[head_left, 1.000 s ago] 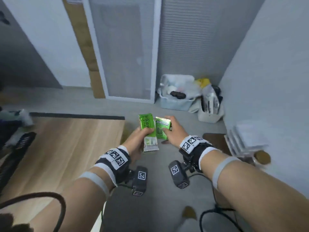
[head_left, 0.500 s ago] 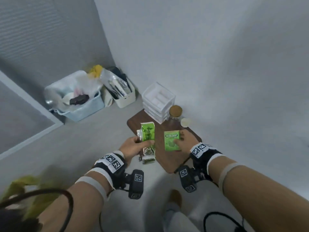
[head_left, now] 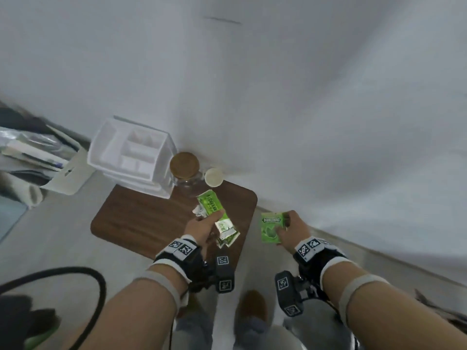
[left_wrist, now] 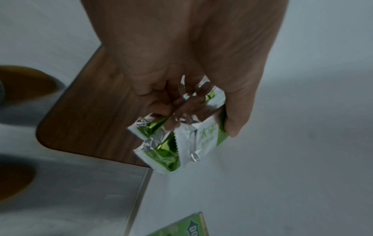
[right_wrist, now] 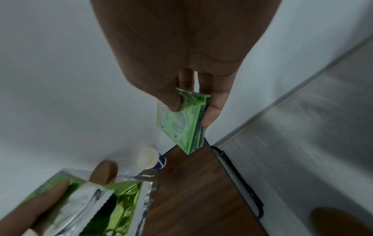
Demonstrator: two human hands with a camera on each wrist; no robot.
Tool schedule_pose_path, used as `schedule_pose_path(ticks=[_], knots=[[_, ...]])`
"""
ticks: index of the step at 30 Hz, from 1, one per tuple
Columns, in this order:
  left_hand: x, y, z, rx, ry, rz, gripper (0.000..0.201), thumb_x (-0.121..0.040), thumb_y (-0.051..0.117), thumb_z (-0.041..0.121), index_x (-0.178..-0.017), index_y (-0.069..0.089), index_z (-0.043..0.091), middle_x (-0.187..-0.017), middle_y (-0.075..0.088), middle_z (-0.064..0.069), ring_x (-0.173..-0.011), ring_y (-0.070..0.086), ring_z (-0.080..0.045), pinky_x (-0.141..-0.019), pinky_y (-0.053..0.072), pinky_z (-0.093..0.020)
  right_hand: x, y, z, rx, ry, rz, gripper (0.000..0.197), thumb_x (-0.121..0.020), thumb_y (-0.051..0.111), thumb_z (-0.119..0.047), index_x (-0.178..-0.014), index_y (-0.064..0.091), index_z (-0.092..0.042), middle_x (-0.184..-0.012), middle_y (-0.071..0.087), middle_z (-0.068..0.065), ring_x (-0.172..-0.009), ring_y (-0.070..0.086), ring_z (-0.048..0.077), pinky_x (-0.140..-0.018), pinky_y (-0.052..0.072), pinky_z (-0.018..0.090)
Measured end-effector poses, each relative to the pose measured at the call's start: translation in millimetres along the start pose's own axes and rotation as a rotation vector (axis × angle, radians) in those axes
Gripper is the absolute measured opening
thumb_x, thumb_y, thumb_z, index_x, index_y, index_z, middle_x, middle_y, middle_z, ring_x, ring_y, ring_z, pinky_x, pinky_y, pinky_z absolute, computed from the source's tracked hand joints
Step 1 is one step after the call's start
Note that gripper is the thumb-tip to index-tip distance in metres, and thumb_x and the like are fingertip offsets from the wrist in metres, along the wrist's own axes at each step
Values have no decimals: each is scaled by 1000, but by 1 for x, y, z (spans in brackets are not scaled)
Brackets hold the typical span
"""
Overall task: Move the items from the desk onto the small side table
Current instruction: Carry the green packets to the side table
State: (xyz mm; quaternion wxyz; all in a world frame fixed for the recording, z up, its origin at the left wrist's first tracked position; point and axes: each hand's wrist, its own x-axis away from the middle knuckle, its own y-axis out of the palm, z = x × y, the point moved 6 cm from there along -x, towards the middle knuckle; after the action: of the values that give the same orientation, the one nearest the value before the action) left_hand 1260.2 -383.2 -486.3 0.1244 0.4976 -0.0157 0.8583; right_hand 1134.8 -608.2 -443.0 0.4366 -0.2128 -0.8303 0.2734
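My left hand (head_left: 202, 227) grips a bunch of green and silver snack packets (head_left: 214, 218) above the right part of the small dark-wood side table (head_left: 141, 221). The left wrist view shows the packets' foil ends (left_wrist: 171, 140) sticking out below the curled fingers (left_wrist: 236, 111). My right hand (head_left: 290, 229) pinches a flat green Doublemint gum pack (head_left: 271, 227) just right of the table's edge, over the floor. In the right wrist view thumb and fingers clamp the gum pack (right_wrist: 181, 121) above the table's corner (right_wrist: 201, 183).
At the back of the table stand a white plastic drawer organiser (head_left: 131, 155), a glass jar with a cork lid (head_left: 184, 165) and a small white-capped bottle (head_left: 213, 177). A white wall rises right behind. Bins with clutter (head_left: 32, 157) sit on the floor at left.
The view has swung from the desk to the side table, which is now closer and below me. Both hands have carried their green packs along and moved apart, the left over the table.
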Motion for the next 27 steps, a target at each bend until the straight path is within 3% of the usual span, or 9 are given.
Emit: schedule_pose_path(ticks=[3,5,10,13,16,21,23,25,27], knots=[[-70,17,-9,26,-54,-15,80,-36,97,45,-100,71,5,-85,77,-16,-84,74,-35,-75,59,-41,-46,28,18,-75,51,45,34,-90,61,-9,-120,45,-5,-103,59,7,-86,67,32,-72,61,48],[-114,29,-19,65,-86,-36,63,-49,94,43,-92,69,5,-66,73,-10,-57,69,-25,-61,52,-32,-77,47,33,-94,67,56,31,-91,61,-9,-118,46,-4,-103,61,9,-80,68,30,-70,61,46],[-196,55,-36,77,-106,-29,31,-76,82,33,-76,60,10,-49,61,-4,-40,55,-15,-48,47,-26,-136,85,70,-162,89,87,28,-90,62,-10,-115,49,-5,-104,64,10,-76,69,26,-66,62,46],[-226,76,-34,108,-65,-19,26,-77,83,24,-84,62,11,-61,66,-6,-49,59,-17,-51,52,-29,-160,106,87,-241,111,76,32,-90,61,-6,-119,48,-2,-108,63,12,-75,66,21,-58,62,37],[-250,90,-30,144,-23,30,47,-73,86,26,-107,61,6,-78,69,-12,-58,62,-19,-55,57,-28,-175,120,95,-296,116,50,34,-91,60,-4,-122,47,0,-112,63,14,-74,65,19,-50,58,26],[-277,105,-23,155,2,37,70,-75,84,31,-131,52,3,-114,69,-20,-87,69,-29,-60,62,-35,-196,141,95,-439,121,-29,23,-92,60,-3,-110,46,-7,-111,63,18,-82,69,32,-68,61,51],[-277,106,-13,-22,4,49,74,-76,80,45,-130,52,2,-109,67,-16,-80,64,-26,-66,62,-40,-202,150,92,-468,130,-54,24,-92,60,-5,-113,47,-5,-107,61,14,-78,67,28,-67,62,49],[-284,102,-3,-330,-1,65,101,-62,71,75,-129,50,3,-107,65,-15,-84,65,-31,-80,61,-48,-207,161,87,-525,152,-76,29,-92,61,-7,-118,48,-2,-109,60,17,-82,67,30,-69,61,48],[-291,97,4,-498,10,56,106,-60,59,86,-126,51,3,-102,64,-15,-86,64,-32,-74,59,-47,-210,171,81,-567,169,-93,31,-91,62,-8,-119,47,-4,-114,60,20,-83,66,30,-63,62,43]])
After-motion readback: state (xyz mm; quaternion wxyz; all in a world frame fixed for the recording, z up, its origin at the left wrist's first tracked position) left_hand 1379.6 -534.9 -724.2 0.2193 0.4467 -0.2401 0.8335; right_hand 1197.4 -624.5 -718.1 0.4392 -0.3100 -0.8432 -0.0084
